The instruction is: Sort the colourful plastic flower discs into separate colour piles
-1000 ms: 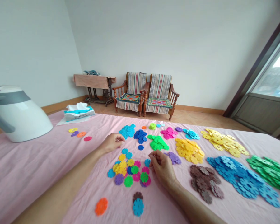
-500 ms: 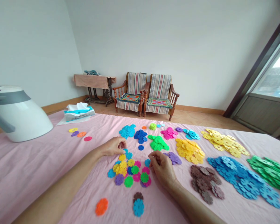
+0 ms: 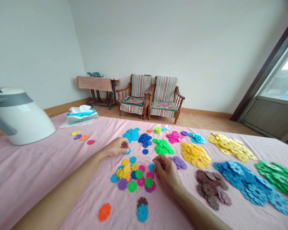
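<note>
Between the thumb and fingers of my left hand [image 3: 118, 147] is a light blue snowflake disc [image 3: 128, 151], just in front of the light blue pile [image 3: 131, 134]. My right hand [image 3: 166, 171] is closed in a pinch, its fingertips right by a blue disc [image 3: 152, 167]; whether they grip anything is hidden. Between and below my hands lies a mixed heap of discs: yellow ones [image 3: 124, 173], pink ones [image 3: 140, 181], green ones [image 3: 132, 186] and a purple one [image 3: 123, 184]. A single light blue disc [image 3: 132, 159] lies at the heap's top edge.
Sorted piles spread to the right: green [image 3: 163, 147], orange-yellow [image 3: 195, 155], brown [image 3: 212, 188], blue [image 3: 252, 185]. An orange disc [image 3: 105, 211] lies in front. A white kettle [image 3: 26, 118] and tissue pack [image 3: 83, 115] stand left on the pink cloth [image 3: 69, 172].
My left hand has lifted a light blue disc away from the heap and moved slightly up, towards the light blue pile. My right hand has stayed in place.
</note>
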Demonstrator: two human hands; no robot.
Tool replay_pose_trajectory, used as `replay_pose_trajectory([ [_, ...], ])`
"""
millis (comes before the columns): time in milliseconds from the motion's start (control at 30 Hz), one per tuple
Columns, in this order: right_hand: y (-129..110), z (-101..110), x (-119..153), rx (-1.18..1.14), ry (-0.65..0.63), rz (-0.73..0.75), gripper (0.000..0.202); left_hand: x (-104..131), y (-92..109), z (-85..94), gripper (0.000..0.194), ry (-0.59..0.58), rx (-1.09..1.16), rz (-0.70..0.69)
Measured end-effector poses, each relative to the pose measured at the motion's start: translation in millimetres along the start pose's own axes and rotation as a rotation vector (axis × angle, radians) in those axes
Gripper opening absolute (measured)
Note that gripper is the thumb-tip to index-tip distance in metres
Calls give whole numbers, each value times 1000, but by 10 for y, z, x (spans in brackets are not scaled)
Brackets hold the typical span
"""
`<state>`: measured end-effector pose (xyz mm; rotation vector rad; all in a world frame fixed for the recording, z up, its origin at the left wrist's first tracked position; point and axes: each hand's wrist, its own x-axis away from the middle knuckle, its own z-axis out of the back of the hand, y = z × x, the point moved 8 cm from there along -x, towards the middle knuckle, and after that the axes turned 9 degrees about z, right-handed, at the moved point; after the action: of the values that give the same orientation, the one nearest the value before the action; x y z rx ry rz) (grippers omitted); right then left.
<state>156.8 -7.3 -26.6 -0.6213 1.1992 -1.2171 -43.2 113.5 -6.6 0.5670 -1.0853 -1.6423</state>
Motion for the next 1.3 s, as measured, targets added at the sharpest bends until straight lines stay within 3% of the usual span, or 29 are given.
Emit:
replay_pose_trajectory([
  [200, -14, -3, -3, 23, -13, 11, 21, -264, -127, 254, 19, 331, 143, 78],
  [433, -41, 2, 4, 26, -12, 8, 20, -356, -142, 357, 12, 458, 123, 82],
  [567, -41, -1, -1, 32, -23, 17, 19, -225, -45, 265, 11, 319, 28, 20],
  [733, -48, 6, -3, 44, -12, 24, 18, 70, 140, -149, 20, -121, -150, -71],
  [800, -54, 7, -3, 50, -11, 30, 18, 175, 205, -289, 25, -224, -253, -119],
  [1000, -51, 2, 2, 69, -23, 42, 18, 249, 301, -387, 18, -227, -328, -153],
  [1133, -63, 5, 3, 69, -21, 45, 18, 187, 213, -359, 16, -238, -145, -63],
  [1200, -68, 7, 2, 64, -19, 42, 18, 100, 130, -276, 18, -163, -9, -8],
  [1300, -65, 8, -2, 61, -20, 40, 18, -52, -18, -74, 23, 55, 117, 31],
])
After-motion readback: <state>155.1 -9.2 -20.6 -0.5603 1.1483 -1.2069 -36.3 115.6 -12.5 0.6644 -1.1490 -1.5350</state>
